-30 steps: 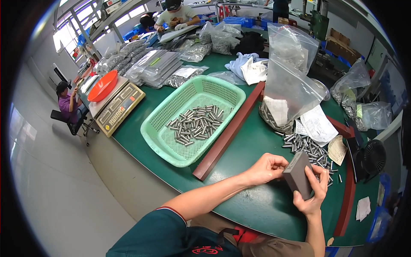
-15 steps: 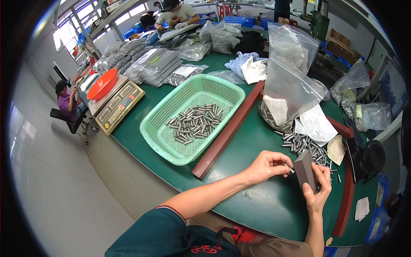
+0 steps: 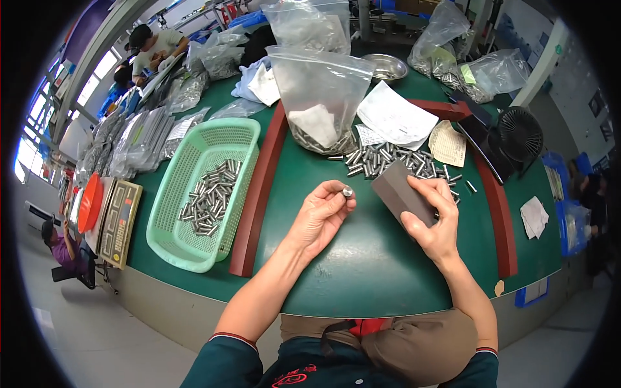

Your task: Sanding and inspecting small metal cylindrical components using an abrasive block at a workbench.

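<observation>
Between the thumb and fingers of my left hand (image 3: 323,216) is a small metal pin (image 3: 347,192), its round end turned upward. My right hand (image 3: 435,216) grips a dark grey rectangular block (image 3: 402,194), held tilted above the table just right of the pin; the two do not touch. Behind the block lies a loose heap of metal pins (image 3: 381,158), partly covered by papers. To the left, a light green perforated basket (image 3: 165,236) holds a pile of similar pins (image 3: 212,197).
Dark red bars (image 3: 251,213) lie on the green table (image 3: 362,278) on both sides. A clear bag of pins (image 3: 317,90) stands behind the heap, near a metal bowl (image 3: 386,66). A black fan (image 3: 519,132) is at right, a scale (image 3: 119,223) at far left. Co-workers sit beyond.
The view has swung to the right, so the basket and scale appear farther left. My left hand with the pin has come away from the block, and the pin's end now faces up.
</observation>
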Motion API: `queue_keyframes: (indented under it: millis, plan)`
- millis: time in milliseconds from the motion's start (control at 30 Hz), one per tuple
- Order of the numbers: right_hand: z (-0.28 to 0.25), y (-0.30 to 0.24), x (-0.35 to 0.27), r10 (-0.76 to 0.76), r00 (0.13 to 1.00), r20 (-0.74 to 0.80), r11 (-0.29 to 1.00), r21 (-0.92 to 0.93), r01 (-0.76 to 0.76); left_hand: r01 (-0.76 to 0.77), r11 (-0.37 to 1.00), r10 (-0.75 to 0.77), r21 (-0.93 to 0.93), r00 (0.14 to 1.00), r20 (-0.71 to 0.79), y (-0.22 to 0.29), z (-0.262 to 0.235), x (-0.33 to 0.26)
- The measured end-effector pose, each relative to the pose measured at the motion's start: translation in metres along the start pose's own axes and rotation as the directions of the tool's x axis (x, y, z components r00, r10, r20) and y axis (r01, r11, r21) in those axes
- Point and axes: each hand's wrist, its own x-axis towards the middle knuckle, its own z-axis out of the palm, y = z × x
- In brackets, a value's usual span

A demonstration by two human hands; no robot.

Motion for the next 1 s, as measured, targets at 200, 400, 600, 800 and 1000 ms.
queue_keyframes:
  millis: [200,400,600,800,1000]
  plan:
    - [0.004,-0.012,-0.005,-0.395,0.918,0.033,0.903,-0.171,0.394,0.022,1.000,-0.022,0.016,0.999,-0.025,-0.003,0.000,-0.005]
    - [0.003,-0.014,-0.002,-0.327,0.944,0.038,0.913,-0.247,0.326,-0.015,0.941,0.053,0.339,0.993,-0.103,-0.007,0.005,-0.008]
    - [0.006,-0.015,-0.003,-0.459,0.887,0.041,0.875,-0.153,0.460,-0.017,0.967,0.039,0.253,0.996,-0.082,-0.004,0.002,-0.009]
    - [0.003,0.003,-0.003,-0.166,0.986,-0.013,0.941,-0.301,0.155,-0.032,0.984,0.023,0.175,0.998,0.052,-0.001,0.006,-0.006]
    - [0.010,-0.002,-0.002,-0.261,0.961,-0.092,0.950,-0.200,0.239,0.089,0.996,-0.090,0.015,0.991,0.100,-0.004,0.000,-0.003]
